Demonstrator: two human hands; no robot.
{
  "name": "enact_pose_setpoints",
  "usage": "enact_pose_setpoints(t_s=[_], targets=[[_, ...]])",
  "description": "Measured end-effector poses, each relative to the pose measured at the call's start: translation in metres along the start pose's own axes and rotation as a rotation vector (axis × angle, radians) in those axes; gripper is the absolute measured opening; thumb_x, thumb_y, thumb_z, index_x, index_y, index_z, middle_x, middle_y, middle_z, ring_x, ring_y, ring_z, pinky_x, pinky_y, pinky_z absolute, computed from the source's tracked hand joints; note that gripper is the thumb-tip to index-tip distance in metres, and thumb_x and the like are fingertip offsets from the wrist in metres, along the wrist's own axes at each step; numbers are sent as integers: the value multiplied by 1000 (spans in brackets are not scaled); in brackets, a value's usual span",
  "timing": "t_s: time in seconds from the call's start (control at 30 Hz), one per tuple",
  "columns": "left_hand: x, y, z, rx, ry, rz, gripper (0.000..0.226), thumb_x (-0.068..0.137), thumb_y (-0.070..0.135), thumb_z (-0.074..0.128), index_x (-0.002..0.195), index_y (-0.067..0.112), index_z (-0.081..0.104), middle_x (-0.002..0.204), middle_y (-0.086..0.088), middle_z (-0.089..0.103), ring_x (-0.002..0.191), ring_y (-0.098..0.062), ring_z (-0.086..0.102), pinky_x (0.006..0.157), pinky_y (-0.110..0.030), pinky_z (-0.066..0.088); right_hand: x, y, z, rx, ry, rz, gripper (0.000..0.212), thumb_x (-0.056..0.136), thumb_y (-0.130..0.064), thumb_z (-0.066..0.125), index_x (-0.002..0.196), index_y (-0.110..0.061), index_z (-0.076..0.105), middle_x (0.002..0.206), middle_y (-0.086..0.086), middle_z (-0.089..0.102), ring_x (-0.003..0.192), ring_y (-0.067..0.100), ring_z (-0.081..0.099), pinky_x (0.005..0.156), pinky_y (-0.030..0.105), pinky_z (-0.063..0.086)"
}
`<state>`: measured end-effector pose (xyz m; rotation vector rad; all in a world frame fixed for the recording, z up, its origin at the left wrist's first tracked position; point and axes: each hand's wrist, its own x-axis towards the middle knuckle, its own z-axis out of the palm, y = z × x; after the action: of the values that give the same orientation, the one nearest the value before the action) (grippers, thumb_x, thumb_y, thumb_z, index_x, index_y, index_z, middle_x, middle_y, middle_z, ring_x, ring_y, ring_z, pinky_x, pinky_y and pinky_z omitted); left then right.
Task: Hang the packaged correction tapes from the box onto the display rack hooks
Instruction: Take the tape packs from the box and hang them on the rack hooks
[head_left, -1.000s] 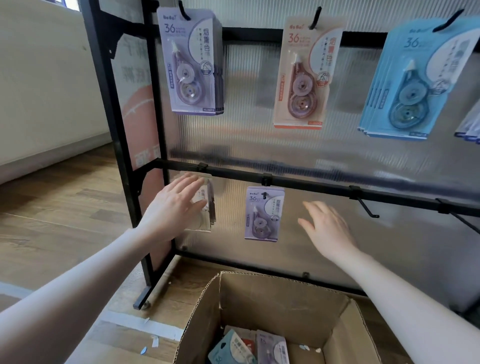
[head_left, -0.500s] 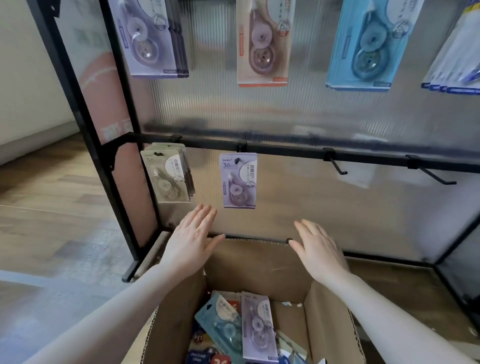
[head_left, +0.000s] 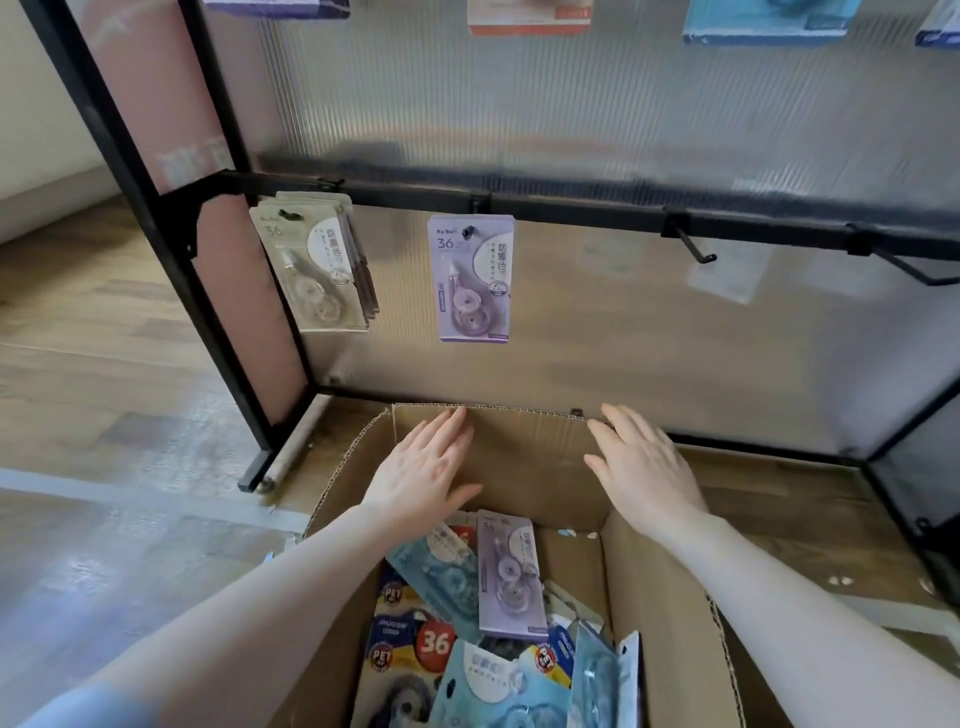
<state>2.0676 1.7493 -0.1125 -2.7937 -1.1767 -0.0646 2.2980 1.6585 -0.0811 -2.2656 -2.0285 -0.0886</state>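
Your hands have dropped from the rail to hover over the open corrugated cardboard box (head_left: 660, 613); left hand (head_left: 423, 470) and right hand (head_left: 641, 467) both show flat, spread fingers holding nothing. Nearest you, glossy blister-carded correction tapes (head_left: 511, 577) lie jumbled inside in blue and lilac. Farther off, a lilac pack (head_left: 471, 278) and a beige stack (head_left: 317, 265) hang from the black metal rail (head_left: 587, 210), with bare wire hooks (head_left: 696, 249) to the right against ribbed translucent panelling.

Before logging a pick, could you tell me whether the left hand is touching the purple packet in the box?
Apart. The head view shows the left hand open above the purple packet, gripping nothing.
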Motion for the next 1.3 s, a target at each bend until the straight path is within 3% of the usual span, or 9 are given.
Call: enact_pose_setpoints(t_s=[0.07, 0.17, 0.27, 0.43, 0.5, 0.73, 0.93, 1.1, 1.3], targets=[[0, -1, 5, 11, -2, 2, 67, 84, 54, 30, 123, 8, 60, 135, -13, 51, 124, -25, 50, 102, -40, 38, 0, 1, 3, -7, 27, -29, 46, 100, -33, 35, 142, -14, 32, 153, 3, 23, 141, 18, 16, 113, 31, 14], [-1, -2, 15, 20, -33, 56, 65, 83, 52, 33, 119, 6, 62, 128, -15, 57, 119, -26, 55, 98, -41, 43, -2, 2, 11, -29, 21, -61, 46, 99, -31, 39, 140, -12, 36, 151, 5, 27, 141, 20, 20, 114, 33, 17], [-4, -5, 30, 31, -43, 59, 62, 84, 53, 51, 123, 5, 59, 128, -15, 57, 121, -27, 53, 99, -40, 41, -5, 2, 17, -80, 61, -100, 41, 85, -24, 65, 122, -7, 58, 135, 12, 51, 127, 26, 46, 103, 39, 38], [-6, -7, 45, 4, -162, 3, 72, 95, 54, 32, 148, 9, 12, 155, -10, 15, 143, -22, 12, 116, -34, 12, -5, 2, 23, -124, 106, -218, 42, 64, -19, 83, 101, -7, 68, 110, 12, 66, 104, 27, 63, 85, 41, 51], [-7, -7, 48, 15, -250, -41, 72, 95, 53, 30, 149, 11, 8, 154, -8, 15, 142, -22, 14, 115, -33, 15, -7, 2, 26, -128, 82, -235, 44, 63, -20, 84, 102, -7, 68, 109, 11, 66, 102, 26, 64, 83, 40, 52], [-6, -10, 67, -21, -501, -163, 61, 94, 46, 44, 141, 9, 28, 133, -11, 45, 119, -26, 45, 92, -34, 40, -5, 0, 33, -121, -5, -173, 46, 69, -24, 81, 108, -8, 65, 110, 11, 64, 99, 27, 64, 79, 39, 53], [-9, -1, 85, -197, -663, -316, 72, 86, 44, 58, 142, 13, 26, 122, -4, 53, 103, -20, 57, 74, -27, 48, -6, -2, 33, -100, -76, -150, 44, 88, -25, 61, 127, -7, 53, 128, 12, 53, 117, 30, 52, 97, 42, 42], [-4, -2, 84, -301, -674, -389, 78, 72, 42, 75, 133, 13, 36, 125, -6, 48, 109, -22, 53, 82, -29, 50, -5, 0, 33, -88, -116, -151, 47, 98, -32, 41, 140, -12, 35, 141, 7, 37, 130, 26, 36, 107, 37, 28], [5, -5, 77, -527, -604, -470, 50, 77, 23, 73, 119, 13, 48, 114, -1, 55, 87, -11, 52, 54, -15, 41, -3, -1, 40, -93, -187, -135, 46, 99, -35, 37, 141, -16, 30, 139, 4, 36, 128, 23, 35, 105, 34, 29]])
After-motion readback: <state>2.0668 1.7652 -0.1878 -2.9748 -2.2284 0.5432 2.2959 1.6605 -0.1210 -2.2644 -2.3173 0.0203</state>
